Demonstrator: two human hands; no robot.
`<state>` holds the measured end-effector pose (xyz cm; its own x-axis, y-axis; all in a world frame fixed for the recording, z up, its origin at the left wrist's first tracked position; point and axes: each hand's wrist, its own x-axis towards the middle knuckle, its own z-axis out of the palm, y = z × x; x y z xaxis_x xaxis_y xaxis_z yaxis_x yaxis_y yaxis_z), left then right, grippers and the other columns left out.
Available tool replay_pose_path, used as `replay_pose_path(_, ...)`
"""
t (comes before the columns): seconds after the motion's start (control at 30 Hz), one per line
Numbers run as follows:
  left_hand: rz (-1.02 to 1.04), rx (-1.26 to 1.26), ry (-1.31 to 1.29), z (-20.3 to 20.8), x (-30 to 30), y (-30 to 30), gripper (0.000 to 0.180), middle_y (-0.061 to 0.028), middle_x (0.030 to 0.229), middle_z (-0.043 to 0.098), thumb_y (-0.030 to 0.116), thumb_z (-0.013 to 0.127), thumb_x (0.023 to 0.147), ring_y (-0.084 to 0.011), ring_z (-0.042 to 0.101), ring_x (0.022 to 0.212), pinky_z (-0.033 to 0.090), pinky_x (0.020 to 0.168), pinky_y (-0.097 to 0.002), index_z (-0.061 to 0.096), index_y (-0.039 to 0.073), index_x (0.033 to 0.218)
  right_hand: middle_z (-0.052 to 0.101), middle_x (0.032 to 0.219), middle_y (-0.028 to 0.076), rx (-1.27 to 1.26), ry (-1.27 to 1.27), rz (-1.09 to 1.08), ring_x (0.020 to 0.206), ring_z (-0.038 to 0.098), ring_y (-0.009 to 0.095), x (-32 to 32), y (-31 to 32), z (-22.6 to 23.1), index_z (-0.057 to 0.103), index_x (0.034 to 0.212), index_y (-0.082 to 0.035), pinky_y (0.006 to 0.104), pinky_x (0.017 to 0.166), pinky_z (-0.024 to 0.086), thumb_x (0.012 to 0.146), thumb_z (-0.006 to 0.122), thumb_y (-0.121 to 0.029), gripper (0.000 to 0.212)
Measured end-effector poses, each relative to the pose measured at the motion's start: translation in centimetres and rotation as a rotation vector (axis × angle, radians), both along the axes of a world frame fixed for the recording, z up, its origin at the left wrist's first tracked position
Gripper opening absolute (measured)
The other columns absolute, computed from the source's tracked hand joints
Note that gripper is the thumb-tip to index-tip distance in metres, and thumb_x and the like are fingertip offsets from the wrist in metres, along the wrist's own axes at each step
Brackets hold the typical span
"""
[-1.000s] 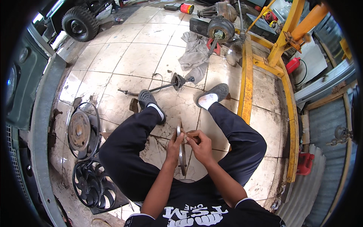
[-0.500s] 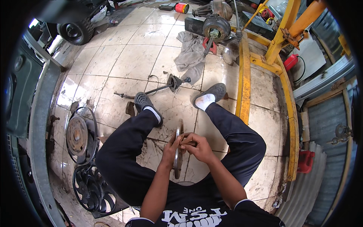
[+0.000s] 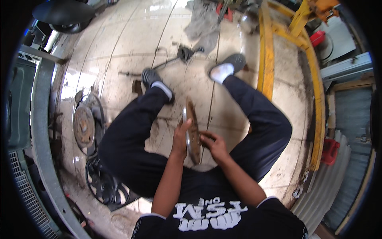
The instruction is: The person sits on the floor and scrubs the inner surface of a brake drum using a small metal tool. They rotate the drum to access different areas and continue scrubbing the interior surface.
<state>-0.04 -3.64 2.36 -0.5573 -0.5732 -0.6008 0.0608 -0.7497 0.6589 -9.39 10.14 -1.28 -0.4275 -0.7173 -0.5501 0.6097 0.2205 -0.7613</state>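
Note:
Between my knees, a round metal disc stands nearly on edge, brown with rust on its face and shiny along its rim. My left hand is closed on the disc's left side, its thumb over the rim. Against the right side of the disc, my right hand has its fingers bent, with the tips by the rusty face. Whatever lies between those fingers is hidden and too blurred to make out.
On the tiled floor ahead lies a metal rod with a bracket, near a grey cloth. A yellow steel frame stands right. At left are another rusty disc and a black fan. A red container sits far right.
The disc has turned so more of its rusty face shows. My right hand has moved from pinching a small brownish piece beside my left fingers to lower on the disc's right side. The view has shifted.

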Motion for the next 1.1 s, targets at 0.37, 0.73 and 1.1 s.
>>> replay_pose_path(0.37, 0.179, 0.117, 0.017, 0.9, 1.2, -1.2, 0.051, -0.0101, 0.096, 0.066, 0.046, 0.064, 0.092, -0.0221, 0.068, 0.083, 0.058, 0.075, -0.0364, 0.061, 0.002, 0.118, 0.07, 0.113, 0.01, 0.007, -0.04, 0.047, 0.1, 0.07, 0.017, -0.5, -1.5, 2.8, 0.061, 0.133, 0.002, 0.0328, 0.079, 0.061, 0.095, 0.078, -0.014, 0.045)
replay_pose_path(0.73, 0.121, 0.122, -0.016, 0.2, 0.6, -1.2, 0.052, -0.0097, 0.093, 0.063, 0.045, 0.069, 0.09, -0.0202, 0.065, 0.075, 0.055, 0.064, -0.0341, 0.06, -0.001, 0.113, 0.07, 0.119, 0.013, -0.193, -0.038, 0.153, 0.113, 0.07, 0.021, -0.3, -1.6, 0.6, 0.061, 0.124, 0.006, 0.032, 0.088, 0.062, 0.098, 0.069, -0.001, 0.029)
replay_pose_path(1.1, 0.08, 0.067, -0.043, -0.6, 0.6, -1.3, 0.046, -0.0089, 0.09, 0.062, 0.043, 0.069, 0.09, -0.0194, 0.064, 0.073, 0.054, 0.065, -0.0331, 0.062, 0.002, 0.11, 0.073, 0.114, 0.013, -0.15, 0.164, 0.223, 0.107, 0.072, 0.018, -0.7, -2.4, 2.5, 0.063, 0.122, 0.003, 0.0285, 0.092, 0.059, 0.091, 0.074, 0.006, 0.032)
